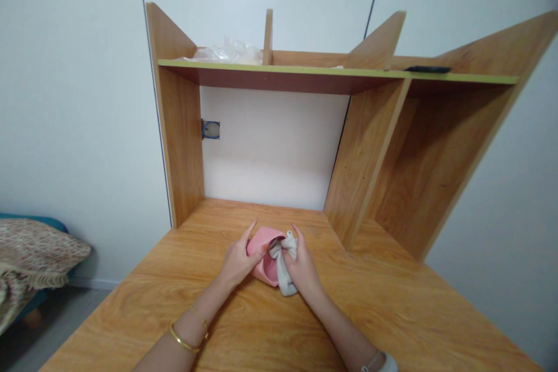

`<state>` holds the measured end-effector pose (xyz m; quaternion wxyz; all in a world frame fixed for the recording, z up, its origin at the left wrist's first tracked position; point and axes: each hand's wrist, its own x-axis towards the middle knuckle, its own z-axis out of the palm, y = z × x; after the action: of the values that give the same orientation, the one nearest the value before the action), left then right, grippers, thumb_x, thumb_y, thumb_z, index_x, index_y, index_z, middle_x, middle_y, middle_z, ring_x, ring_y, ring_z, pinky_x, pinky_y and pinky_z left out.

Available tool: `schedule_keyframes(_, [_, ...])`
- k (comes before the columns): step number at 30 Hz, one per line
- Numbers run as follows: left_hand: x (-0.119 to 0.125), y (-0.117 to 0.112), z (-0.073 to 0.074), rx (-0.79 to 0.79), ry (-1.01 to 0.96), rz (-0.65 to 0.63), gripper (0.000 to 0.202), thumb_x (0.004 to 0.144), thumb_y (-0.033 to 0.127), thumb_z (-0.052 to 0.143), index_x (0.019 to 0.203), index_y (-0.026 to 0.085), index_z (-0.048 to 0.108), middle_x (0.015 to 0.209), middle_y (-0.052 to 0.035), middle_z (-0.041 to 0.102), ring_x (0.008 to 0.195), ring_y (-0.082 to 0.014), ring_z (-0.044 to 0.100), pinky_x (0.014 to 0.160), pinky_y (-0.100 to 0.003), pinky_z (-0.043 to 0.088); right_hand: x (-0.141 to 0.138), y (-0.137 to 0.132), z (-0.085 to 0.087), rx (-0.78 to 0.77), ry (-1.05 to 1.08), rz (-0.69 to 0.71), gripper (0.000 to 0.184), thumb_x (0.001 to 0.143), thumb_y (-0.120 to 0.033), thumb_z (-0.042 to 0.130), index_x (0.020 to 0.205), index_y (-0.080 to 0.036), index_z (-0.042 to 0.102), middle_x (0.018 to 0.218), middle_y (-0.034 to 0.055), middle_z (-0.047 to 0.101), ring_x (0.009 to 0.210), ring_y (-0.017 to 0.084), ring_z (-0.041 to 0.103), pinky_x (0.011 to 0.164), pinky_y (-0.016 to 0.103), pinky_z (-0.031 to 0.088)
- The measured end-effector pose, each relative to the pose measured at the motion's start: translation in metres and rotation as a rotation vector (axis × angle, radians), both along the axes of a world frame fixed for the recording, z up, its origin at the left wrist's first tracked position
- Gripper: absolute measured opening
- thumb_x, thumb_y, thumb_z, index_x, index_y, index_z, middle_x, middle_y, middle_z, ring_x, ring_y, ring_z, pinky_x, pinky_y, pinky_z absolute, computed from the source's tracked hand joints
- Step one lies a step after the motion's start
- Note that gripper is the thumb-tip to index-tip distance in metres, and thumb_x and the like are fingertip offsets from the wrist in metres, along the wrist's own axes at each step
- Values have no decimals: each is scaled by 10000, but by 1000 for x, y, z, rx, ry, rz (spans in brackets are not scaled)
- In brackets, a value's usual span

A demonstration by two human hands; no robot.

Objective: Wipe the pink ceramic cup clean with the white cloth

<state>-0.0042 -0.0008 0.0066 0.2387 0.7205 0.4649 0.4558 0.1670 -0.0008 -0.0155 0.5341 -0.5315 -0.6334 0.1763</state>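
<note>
My left hand point(239, 257) is closed on a pink container point(263, 238), perhaps a cup or small box, which lies tilted with its mouth toward the right. In my right hand point(303, 264) is a light grey cloth point(285, 279), bunched between thumb and fingers. Part of the cloth sits at the container's mouth, and its lower end hangs down over the rim. Both hands are close together just above the wooden desk point(244, 325). The inside of the container is partly hidden by the cloth.
A wooden hutch with a green-edged shelf point(279, 71) stands at the back of the desk. On it lie a clear plastic bag point(229, 52) and a dark flat object point(427, 70). An uncovered wall box point(211, 129) shows behind. A patterned blanket point(39, 250) covers blue furniture at left.
</note>
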Motion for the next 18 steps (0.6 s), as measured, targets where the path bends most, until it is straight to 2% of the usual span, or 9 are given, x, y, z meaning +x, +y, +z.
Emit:
schedule_keyframes(2, [-1, 2, -1, -22, -9, -3, 751, 769, 573, 434, 1358, 136, 269, 721, -23, 620, 620, -174, 559, 651, -317, 453, -1, 3, -4, 10, 43, -23, 607, 726, -182, 436, 1316, -177, 293, 1077, 80, 595, 967, 192, 579, 828, 336, 461])
schedule_keyframes(3, [-1, 3, -2, -29, -31, -27, 769, 764, 584, 439, 1358, 134, 250, 705, -14, 609, 611, -168, 553, 632, -307, 451, -1, 5, -6, 20, 69, -35, 598, 723, -186, 441, 1305, -177, 307, 1109, 87, 580, 997, 193, 566, 851, 340, 452])
schedule_keyframes(4, [0, 3, -3, -30, -66, -64, 780, 753, 591, 457, 1350, 135, 248, 746, -23, 613, 647, -170, 561, 637, -299, 453, -1, 7, -8, 31, 100, -48, 585, 721, -192, 446, 1292, -174, 321, 1132, 95, 566, 1016, 194, 556, 868, 342, 444])
schedule_keyframes(6, [4, 2, -4, -16, -158, -176, 786, 716, 592, 522, 1312, 143, 277, 959, -78, 608, 815, -191, 575, 708, -297, 462, -2, 11, -12, 47, 177, -68, 562, 713, -205, 454, 1262, -163, 340, 1151, 108, 548, 1026, 195, 551, 882, 342, 438])
schedule_keyframes(9, [11, -3, -6, 14, -238, -308, 834, 626, 546, 657, 1270, 152, 303, 1231, -136, 477, 1084, -241, 486, 893, -333, 411, -3, 14, -15, 44, 286, -68, 545, 703, -221, 460, 1232, -156, 345, 1126, 113, 558, 989, 199, 571, 845, 344, 462])
schedule_keyframes(12, [16, -8, -7, 13, -233, -303, 857, 615, 473, 703, 1285, 157, 272, 1278, -140, 434, 1158, -252, 430, 983, -366, 339, -5, 15, -17, 27, 332, -53, 536, 691, -226, 473, 1209, -161, 352, 1091, 105, 574, 962, 198, 582, 832, 343, 470])
schedule_keyframes(16, [17, -10, -7, 3, -200, -230, 756, 685, 414, 658, 1281, 157, 270, 1256, -135, 457, 1123, -229, 463, 974, -355, 353, -6, 19, -21, 14, 300, -85, 562, 667, -223, 498, 1203, -146, 349, 1090, 116, 572, 954, 196, 585, 832, 323, 468])
schedule_keyframes(18, [16, -9, -8, 11, -175, -197, 736, 686, 391, 656, 1275, 153, 284, 1237, -132, 478, 1101, -223, 482, 957, -345, 372, -4, 23, -22, 28, 233, -101, 597, 656, -220, 506, 1220, -127, 334, 1022, 113, 602, 885, 196, 609, 772, 307, 490])
